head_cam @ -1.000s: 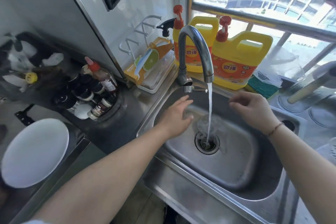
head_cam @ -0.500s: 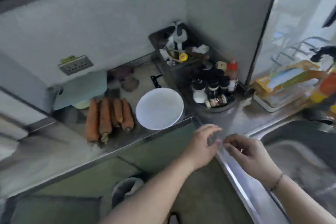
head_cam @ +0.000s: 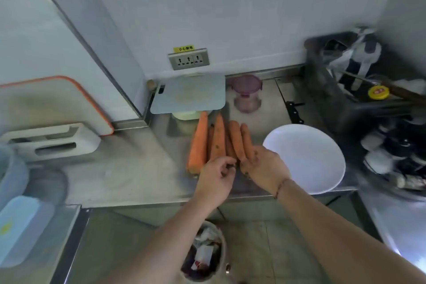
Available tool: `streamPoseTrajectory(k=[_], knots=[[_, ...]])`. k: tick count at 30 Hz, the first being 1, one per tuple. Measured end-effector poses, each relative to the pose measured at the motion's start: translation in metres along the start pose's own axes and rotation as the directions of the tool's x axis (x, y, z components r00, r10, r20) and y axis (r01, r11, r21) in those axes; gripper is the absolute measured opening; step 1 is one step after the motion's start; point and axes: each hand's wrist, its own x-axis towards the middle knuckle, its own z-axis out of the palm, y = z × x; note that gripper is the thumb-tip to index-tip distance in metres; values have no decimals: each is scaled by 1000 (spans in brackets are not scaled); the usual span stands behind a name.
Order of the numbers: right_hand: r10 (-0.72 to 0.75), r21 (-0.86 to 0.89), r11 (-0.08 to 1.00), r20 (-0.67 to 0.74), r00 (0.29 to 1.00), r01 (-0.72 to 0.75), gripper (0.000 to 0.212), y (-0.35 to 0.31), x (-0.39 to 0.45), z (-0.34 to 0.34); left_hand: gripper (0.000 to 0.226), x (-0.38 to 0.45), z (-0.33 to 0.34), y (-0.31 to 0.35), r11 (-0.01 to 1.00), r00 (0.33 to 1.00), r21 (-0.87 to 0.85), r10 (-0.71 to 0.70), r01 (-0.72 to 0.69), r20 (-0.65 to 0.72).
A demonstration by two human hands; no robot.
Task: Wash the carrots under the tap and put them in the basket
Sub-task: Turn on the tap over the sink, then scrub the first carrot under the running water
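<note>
Orange carrots point(head_cam: 217, 139): we see about five lying side by side on the steel counter point(head_cam: 129, 168), tips toward the wall, thick ends toward us.
Long axis: it runs away from us, nearly in line with our forearms, so the near ends are what our hands meet first.
Left hand point(head_cam: 215, 178): we have it at the near ends of the middle carrots, fingers curled as if pinching one; whether it actually grips we cannot tell, as the fingertips are blurred against the carrot ends.
Right hand point(head_cam: 262, 168): we hold it fairly flat over the near ends of the two rightmost carrots, fingers relaxed and dotted with dark soil, touching or just above them.
Nearer hand: each is equally close, left to the middle of the bunch, right to its right flank; the leftmost, longest carrot lies just outside the left hand.
White plate point(head_cam: 306, 157): it sits just right of the carrots, beside our right hand.
Step, as we judge it: we are gathering the bunch, nothing lifted yet, and no washing has begun.
Tap and basket: we see neither; only a strip of steel at the far right edge.
Next move, in our view: we close both hands round the thick ends and lift along the axis, so none rolls off the counter's front edge.
Risk: loose carrots may slip from a two-handed scoop.
</note>
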Motion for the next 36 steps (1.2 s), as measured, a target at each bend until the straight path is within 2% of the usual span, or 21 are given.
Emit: streamPoseTrajectory(k=[2, 4, 6, 9, 11, 12, 16, 18, 20, 21, 22, 23, 25, 27, 28, 29, 30, 32, 34, 36], knots=[[-14, -102, 995, 62, 998, 20, 74, -7, 22, 9, 18, 11, -4, -9, 1000, 1000, -27, -10, 10, 10], [38, -197, 980, 105, 994, -17, 79, -12, 33, 15, 20, 20, -4, -15, 996, 999, -82, -38, 40, 30], [40, -299, 954, 84, 996, -13, 82, -13, 42, 24, 25, 29, -2, -21, 993, 997, -104, -56, 62, 62], [62, -303, 952, 39, 997, -48, 87, -9, 51, 37, 29, 38, 0, -24, 994, 996, -101, -31, 40, 86], [131, -155, 979, -3, 991, -130, 83, -7, 56, 39, 30, 44, 1, -26, 994, 995, -98, -32, 42, 99], [194, -15, 981, -30, 981, -194, 76, -8, 56, 36, 30, 47, 1, -24, 993, 994, -103, -38, 49, 103], [305, 316, 887, 144, 941, -336, 23, 2, 49, 12, 18, 56, 8, -13, 978, 989, -167, -115, 129, 90], [315, 560, 760, 125, 941, -329, 37, 11, 32, -1, 14, 60, 15, -5, 943, 978, -258, -198, 208, 65], [292, 655, 710, 61, 955, -259, 44, 22, 6, -13, 27, 61, 26, 9, 917, 965, -303, -260, 260, 42], [276, 691, 689, 28, 961, -218, 40, 29, -10, -18, 30, 59, 35, 19, 904, 957, -316, -283, 289, 68], [266, 721, 668, -4, 964, -181, 34, 35, -31, -26, 36, 54, 45, 34, 867, 943, -370, -306, 334, 133], [256, 747, 649, -38, 966, -143, 27, 45, -52, -32, 45, 48, 59, 49, 788, 920, -477, -316, 390, 232], [260, 789, 606, -79, 963, -99, 18, 65, -104, -48, 58, 30, 87, 85, 546, 863, -671, -265, 503, 431], [288, 772, 629, -121, 950, -92, 26, 91, -158, -67, 58, 10, 118, 120, 277, 792, -742, -207, 610, 574], [320, 762, 639, -145, 936, -100, 29, 105, -185, -74, 54, -2, 135, 136, 171, 764, -745, -185, 645, 618], [358, 759, 642, -169, 918, -111, 33, 120, -211, -81, 48, -14, 153, 151, 105, 742, -738, -182, 667, 645], [407, 766, 630, -188, 894, -125, 38, 135, -235, -89, 41, -27, 174, 166, 66, 721, -722, -177, 688, 670], [490, 780, 608, -221, 843, -149, 37, 162, -282, -105, 30, -59, 218, 191, 103, 686, -680, -170, 726, 707], [535, 716, 663, -250, 807, -218, 28, 189, -324, -121, 26, -97, 259, 216, 175, 641, -618, -153, 767, 752], [575, 581, 737, -270, 772, -346, 22, 218, -364, -134, 26, -133, 299, 235, 236, 607, -568, -150, 789, 780]])
